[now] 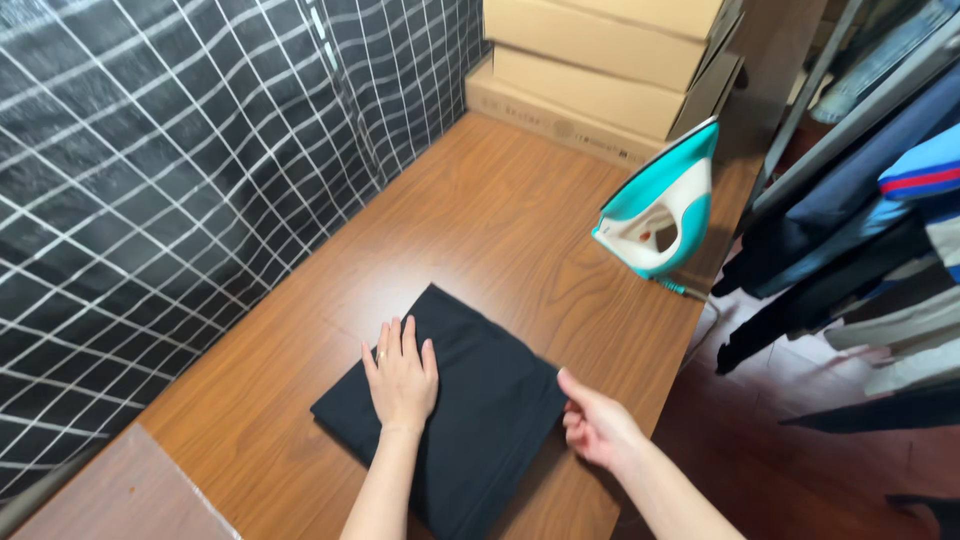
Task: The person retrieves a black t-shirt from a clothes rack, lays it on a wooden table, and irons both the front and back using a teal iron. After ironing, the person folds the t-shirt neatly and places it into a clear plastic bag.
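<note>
**Two hands on a folded black cloth**

A folded black cloth (470,400) lies flat on the brown wooden table (480,210), close to the near edge and a bit toward the right edge. It sits at a slant, with one corner pointing to the far end of the table.

The left hand (402,378) lies on top of the cloth, near its left side. The hand is open and flat, fingers stretched out, pressing down and gripping nothing.

The right hand (597,425) is at the right corner of the cloth, by the right edge of the table. Its fingers are curled and the fingertips touch the cloth's edge. I cannot tell if they pinch it or only touch it.

Farther up the table, at the right edge, a blue-green and white iron (660,205) stands up on its back end, well apart from the cloth.

At the far end of the table sit stacked cardboard boxes (600,70). A black curtain with white squares (180,170) hangs along the left edge. Clothes (860,220) hang past the right edge
</note>
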